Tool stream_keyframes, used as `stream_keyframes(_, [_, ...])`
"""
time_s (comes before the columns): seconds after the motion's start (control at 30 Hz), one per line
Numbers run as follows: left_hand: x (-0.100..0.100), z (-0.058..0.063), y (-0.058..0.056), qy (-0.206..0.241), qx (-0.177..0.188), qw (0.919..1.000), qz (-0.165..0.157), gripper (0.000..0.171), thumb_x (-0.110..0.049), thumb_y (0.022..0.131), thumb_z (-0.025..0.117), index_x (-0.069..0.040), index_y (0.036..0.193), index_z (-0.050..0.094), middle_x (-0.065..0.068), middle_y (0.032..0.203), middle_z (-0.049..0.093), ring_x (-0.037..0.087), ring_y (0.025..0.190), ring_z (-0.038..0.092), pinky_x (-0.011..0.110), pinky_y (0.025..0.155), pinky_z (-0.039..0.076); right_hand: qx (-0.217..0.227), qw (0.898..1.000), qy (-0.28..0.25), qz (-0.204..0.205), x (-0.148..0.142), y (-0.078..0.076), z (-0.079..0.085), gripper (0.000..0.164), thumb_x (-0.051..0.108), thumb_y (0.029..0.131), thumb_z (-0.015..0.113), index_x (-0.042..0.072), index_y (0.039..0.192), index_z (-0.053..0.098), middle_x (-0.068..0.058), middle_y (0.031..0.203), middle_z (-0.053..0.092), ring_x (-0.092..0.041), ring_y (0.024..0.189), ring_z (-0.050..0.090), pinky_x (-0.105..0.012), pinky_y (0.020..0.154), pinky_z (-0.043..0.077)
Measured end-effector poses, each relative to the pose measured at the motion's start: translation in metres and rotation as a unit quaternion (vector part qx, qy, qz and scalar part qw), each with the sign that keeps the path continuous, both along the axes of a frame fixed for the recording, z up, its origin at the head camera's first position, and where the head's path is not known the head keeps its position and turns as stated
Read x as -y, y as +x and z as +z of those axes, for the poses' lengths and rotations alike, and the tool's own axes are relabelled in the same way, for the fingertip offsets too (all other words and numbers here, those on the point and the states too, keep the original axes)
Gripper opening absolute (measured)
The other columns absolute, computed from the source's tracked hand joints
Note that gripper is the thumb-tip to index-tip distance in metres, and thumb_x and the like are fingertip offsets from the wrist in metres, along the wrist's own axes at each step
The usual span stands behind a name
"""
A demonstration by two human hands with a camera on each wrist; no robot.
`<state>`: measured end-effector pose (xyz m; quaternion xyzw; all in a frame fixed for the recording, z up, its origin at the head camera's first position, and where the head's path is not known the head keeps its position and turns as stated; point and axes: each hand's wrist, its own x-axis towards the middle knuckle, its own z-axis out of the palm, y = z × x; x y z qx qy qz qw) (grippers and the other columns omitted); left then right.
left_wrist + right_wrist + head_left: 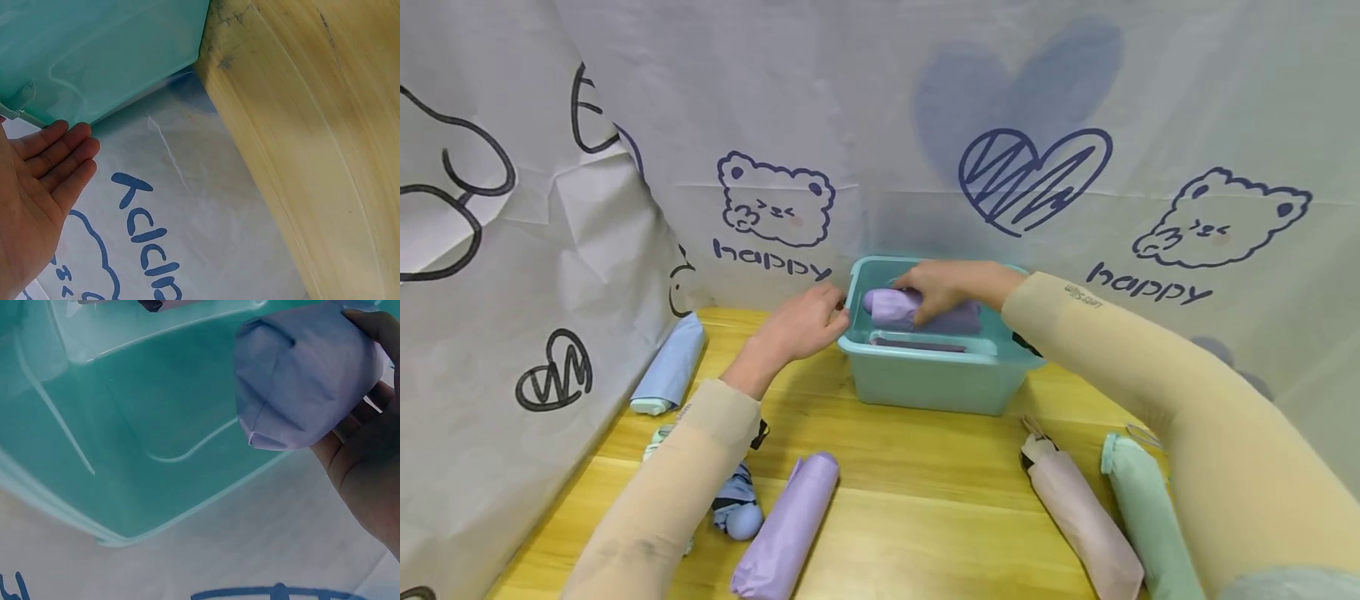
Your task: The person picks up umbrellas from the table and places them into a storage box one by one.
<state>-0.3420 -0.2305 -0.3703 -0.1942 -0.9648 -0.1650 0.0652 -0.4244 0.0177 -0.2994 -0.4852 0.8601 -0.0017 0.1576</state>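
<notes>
In the head view, my right hand grips a folded purple umbrella inside the teal plastic bin. The right wrist view shows the end of this purple umbrella tilted above the bin floor, with the fingers and thumb of my right hand around it. A dark pinkish item lies low along the bin's front side, mostly hidden. My left hand holds the bin's left rim; in the left wrist view, fingers of the left hand lie against the bin's outer corner.
Left on the wooden table lie a light blue folded umbrella, a dark blue one partly behind my left arm, and another purple one. Right are a pale pink umbrella and a mint green one. Printed cloth hangs behind.
</notes>
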Motion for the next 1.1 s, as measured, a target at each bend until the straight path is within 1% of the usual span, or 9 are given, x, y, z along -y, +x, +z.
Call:
stream_keyframes(0.1, [-0.001,-0.002,0.000,0.003,-0.006,1.0000,0.003,0.037,-0.034,0.102,0.044,-0.006,0.116,0.063,0.005,0.106,0.060,0.023,0.090,0.056,0.040,0.079,0.051,0.005,1.000,0.009,0.007,0.003,-0.010,-0.009,0.067,0.020,0.086,0.076,0.000,0.146,0.054,-0.015,0.128,0.067,-0.028,0.110,0.062,-0.042,0.101,0.050])
stream_keyframes(0.2, [-0.002,-0.003,0.000,0.004,-0.013,0.9999,0.003,0.034,-0.032,0.101,0.045,-0.007,0.115,0.064,0.005,0.105,0.061,0.023,0.090,0.056,0.039,0.079,0.051,0.015,1.000,0.026,0.006,0.007,-0.018,-0.016,0.064,0.021,0.087,0.076,0.004,0.145,0.056,-0.011,0.126,0.067,-0.025,0.109,0.061,-0.040,0.100,0.050])
stream_keyframes(0.37, [-0.002,-0.004,0.003,0.006,-0.011,0.9999,0.003,0.033,-0.030,0.102,0.046,-0.006,0.116,0.065,0.005,0.104,0.061,0.023,0.089,0.056,0.040,0.078,0.051,0.042,0.998,0.045,-0.024,0.015,-0.027,-0.026,0.067,0.020,0.088,0.077,0.006,0.149,0.053,-0.010,0.131,0.064,-0.024,0.114,0.058,-0.040,0.103,0.048])
stream_keyframes(0.53, [-0.003,-0.004,0.001,0.010,-0.011,0.9999,0.002,0.034,-0.030,0.102,0.047,-0.006,0.119,0.065,0.005,0.106,0.062,0.024,0.090,0.057,0.040,0.080,0.052,0.028,0.996,0.073,-0.032,0.016,-0.037,-0.035,0.057,0.020,0.088,0.079,0.004,0.139,0.060,-0.010,0.124,0.066,-0.023,0.110,0.060,-0.038,0.099,0.050])
stream_keyframes(0.6, [-0.003,-0.004,0.001,0.011,-0.009,0.9999,0.002,0.035,-0.029,0.102,0.047,-0.005,0.120,0.064,0.006,0.107,0.062,0.024,0.091,0.058,0.041,0.081,0.052,0.021,0.996,0.085,-0.033,0.017,-0.039,-0.038,0.052,0.021,0.088,0.080,0.003,0.134,0.063,-0.009,0.121,0.067,-0.023,0.109,0.061,-0.038,0.098,0.051])
stream_keyframes(0.7, [-0.003,-0.005,0.002,0.012,-0.006,0.9999,0.001,0.036,-0.029,0.103,0.048,-0.004,0.122,0.064,0.007,0.108,0.063,0.024,0.092,0.058,0.041,0.082,0.053,0.025,0.994,0.095,-0.047,0.017,-0.040,-0.044,0.051,0.022,0.088,0.081,0.004,0.133,0.064,-0.009,0.122,0.067,-0.023,0.110,0.061,-0.038,0.099,0.051])
stream_keyframes(0.83, [-0.003,-0.004,0.002,0.015,-0.008,0.9999,0.001,0.038,-0.030,0.102,0.046,-0.004,0.121,0.064,0.007,0.107,0.062,0.024,0.091,0.057,0.041,0.080,0.052,0.031,0.993,0.099,-0.063,0.014,-0.043,-0.051,0.057,0.022,0.089,0.080,0.003,0.139,0.060,-0.010,0.127,0.066,-0.024,0.114,0.060,-0.040,0.102,0.050])
stream_keyframes(0.93, [-0.002,-0.002,0.002,0.017,-0.010,0.9998,0.001,0.037,-0.030,0.101,0.047,-0.004,0.120,0.065,0.006,0.106,0.062,0.024,0.091,0.056,0.040,0.079,0.051,0.036,0.992,0.100,-0.063,0.013,-0.046,-0.057,0.060,0.021,0.089,0.080,0.002,0.142,0.058,-0.011,0.130,0.064,-0.025,0.116,0.059,-0.041,0.104,0.049])
stream_keyframes(1.1, [-0.003,-0.004,0.001,0.017,-0.007,0.9998,-0.006,0.036,-0.030,0.102,0.048,-0.004,0.121,0.065,0.006,0.107,0.062,0.023,0.091,0.056,0.040,0.078,0.051,0.055,0.991,0.098,-0.073,0.011,-0.047,-0.067,0.061,0.019,0.090,0.078,0.003,0.145,0.056,-0.011,0.135,0.061,-0.025,0.120,0.056,-0.042,0.106,0.047])
